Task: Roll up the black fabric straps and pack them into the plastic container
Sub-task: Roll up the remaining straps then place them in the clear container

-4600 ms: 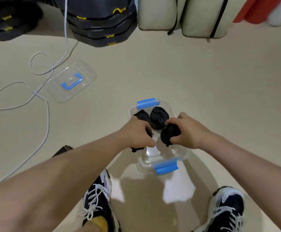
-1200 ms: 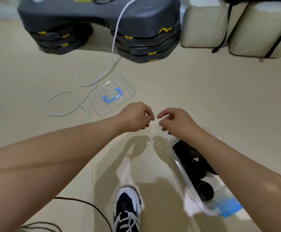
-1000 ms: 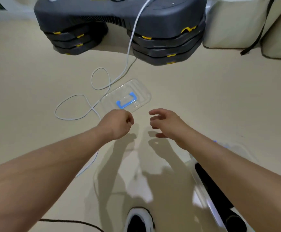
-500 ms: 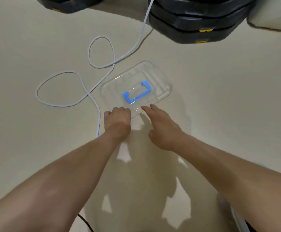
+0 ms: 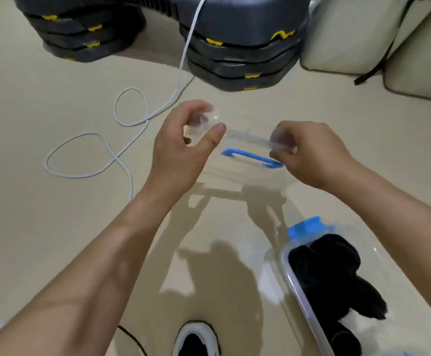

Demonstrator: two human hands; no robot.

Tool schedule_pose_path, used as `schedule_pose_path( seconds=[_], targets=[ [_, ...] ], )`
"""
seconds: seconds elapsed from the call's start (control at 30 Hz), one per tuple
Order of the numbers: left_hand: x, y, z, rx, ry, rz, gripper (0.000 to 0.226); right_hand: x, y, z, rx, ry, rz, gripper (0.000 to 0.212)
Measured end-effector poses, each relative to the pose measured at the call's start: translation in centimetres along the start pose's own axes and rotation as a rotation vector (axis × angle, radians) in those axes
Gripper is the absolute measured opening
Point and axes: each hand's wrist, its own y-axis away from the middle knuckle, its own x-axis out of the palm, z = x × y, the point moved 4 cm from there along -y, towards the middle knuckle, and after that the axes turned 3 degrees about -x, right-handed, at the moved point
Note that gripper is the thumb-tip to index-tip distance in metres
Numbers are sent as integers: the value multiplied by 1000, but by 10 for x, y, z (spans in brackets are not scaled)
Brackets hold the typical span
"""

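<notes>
- Step in hand, as judged: fit the clear plastic lid with the blue handle [image 5: 237, 176] onto the clear plastic container [image 5: 302, 301], which sits on the beige floor [image 5: 55, 240] at the lower right of the frame.
- The rolled black fabric straps [image 5: 332, 273] lie inside the container, packed side by side. One roll appears to rise near the rim, though the frame edge cuts off the view.
- Carry the lid level toward the lower right. Align its long side with the container's long side before lowering.
- Check that no strap sits above the rim, and press any high roll down first.
- Seat all corners, then close the blue latch [image 5: 304, 227] at the container's far end.
- Left hand [image 5: 181, 150]: partly closed. Thumb in front and fingers behind pinch the lid's left end, centre of the frame.
- Right hand [image 5: 314, 155]: fingers curled over the lid's right end, beside the handle, gripping it.
- The lid is held clear of the floor, well apart from the container.
- A white cable [image 5: 122, 147] loops on the floor at centre left, so keep the lid's path away from it.
</notes>
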Motion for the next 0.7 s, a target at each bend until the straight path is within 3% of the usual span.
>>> schedule_pose_path(
  seconds=[0.1, 0.2, 0.27, 0.4, 0.53, 0.63, 0.7],
  targets=[
    [19, 12, -25, -199, 44, 16, 28, -45, 55, -6, 87, -219, 33, 21],
    [32, 35, -65, -219, -94, 167, 20, -89, 115, -11, 179, -369, 71, 17],
    [35, 54, -93, -231, -93, 246, 14, -118, 154, -16, 266, -447, 74, 27],
    [49, 85, -137, -213, -218, 379, 29, -147, 236, -45, 507, -560, 127, 38],
    [79, 106, -141, -240, -287, 512, 25, -124, 309, -86, 804, -934, -155, 17],
    [110, 119, -126, -292, -262, 670, 43, -83, 342, -108, 955, -968, -287, 7],
    [131, 125, -110, -270, -340, 732, 43, -53, 354, -123, 1058, -978, -376, 12]
  ],
)
